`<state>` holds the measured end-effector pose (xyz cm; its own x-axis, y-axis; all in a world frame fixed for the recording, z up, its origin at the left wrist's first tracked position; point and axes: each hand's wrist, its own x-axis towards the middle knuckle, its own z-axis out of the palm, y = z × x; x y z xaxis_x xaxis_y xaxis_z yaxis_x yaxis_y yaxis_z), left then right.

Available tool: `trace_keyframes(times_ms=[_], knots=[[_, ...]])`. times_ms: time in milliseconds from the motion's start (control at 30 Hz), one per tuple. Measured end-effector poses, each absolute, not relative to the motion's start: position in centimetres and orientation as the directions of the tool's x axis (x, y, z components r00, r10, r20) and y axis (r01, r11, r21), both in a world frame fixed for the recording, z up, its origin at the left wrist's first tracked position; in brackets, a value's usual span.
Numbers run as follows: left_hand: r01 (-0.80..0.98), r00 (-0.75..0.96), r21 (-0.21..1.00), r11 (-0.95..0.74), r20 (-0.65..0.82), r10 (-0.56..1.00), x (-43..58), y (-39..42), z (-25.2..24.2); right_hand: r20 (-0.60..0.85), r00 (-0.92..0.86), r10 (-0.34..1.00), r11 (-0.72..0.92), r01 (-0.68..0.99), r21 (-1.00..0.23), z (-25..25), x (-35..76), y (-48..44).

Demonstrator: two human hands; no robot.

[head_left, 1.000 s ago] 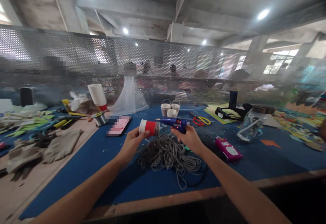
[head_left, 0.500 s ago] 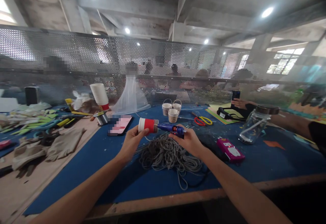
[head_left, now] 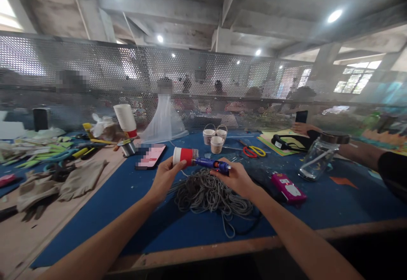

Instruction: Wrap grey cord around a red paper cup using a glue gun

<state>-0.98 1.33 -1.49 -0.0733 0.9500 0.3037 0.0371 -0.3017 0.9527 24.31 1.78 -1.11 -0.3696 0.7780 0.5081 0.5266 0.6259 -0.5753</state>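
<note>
On the blue table [head_left: 104, 212], two hands grip one red cup [head_left: 185, 155], left [head_left: 165, 176], and one glue gun [head_left: 211, 164], right [head_left: 235, 178].

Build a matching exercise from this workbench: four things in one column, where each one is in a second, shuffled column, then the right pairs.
Things
1. red-and-white paper cup
2. blue plastic glue gun
3. tangled grey cord
4. clear glass jar with a dark lid

Places
A. piled on the blue mat just below both hands
B. in the grip of the left hand
C. standing off to the right of both hands
D. in the grip of the right hand

Pairs: 1-B, 2-D, 3-A, 4-C
</note>
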Motion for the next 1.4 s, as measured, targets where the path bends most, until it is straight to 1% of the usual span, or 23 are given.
trace_keyframes(times_ms=[333, 633, 833, 1200, 1400], knots=[[0.057, -0.060, 0.948, -0.314, 0.317, 0.946, -1.11, 1.37, -1.60, 0.511, -0.395, 0.764, 0.634, 0.609, -0.477, -0.96, 24.45, 1.76], [0.054, -0.062, 0.944, -0.325, 0.328, 0.943, -1.20, 1.72, -1.95, 0.507, -0.422, 0.751, 0.647, 0.625, -0.438, -0.66, 24.49, 1.57], [0.094, -0.048, 0.935, -0.343, 0.348, 0.936, -1.33, 1.70, -1.96, 0.553, -0.427, 0.716, 0.675, 0.625, -0.391, -0.93, 24.50, 1.76], [0.140, -0.070, 0.929, -0.341, 0.353, 0.933, -1.34, 1.72, -1.98, 0.558, -0.445, 0.701, 0.689, 0.624, -0.368, -0.98, 24.54, 1.78], [0.125, -0.062, 0.928, -0.352, 0.361, 0.930, -1.36, 1.74, -2.02, 0.549, -0.444, 0.708, 0.680, 0.639, -0.359, -0.93, 24.58, 1.78]])
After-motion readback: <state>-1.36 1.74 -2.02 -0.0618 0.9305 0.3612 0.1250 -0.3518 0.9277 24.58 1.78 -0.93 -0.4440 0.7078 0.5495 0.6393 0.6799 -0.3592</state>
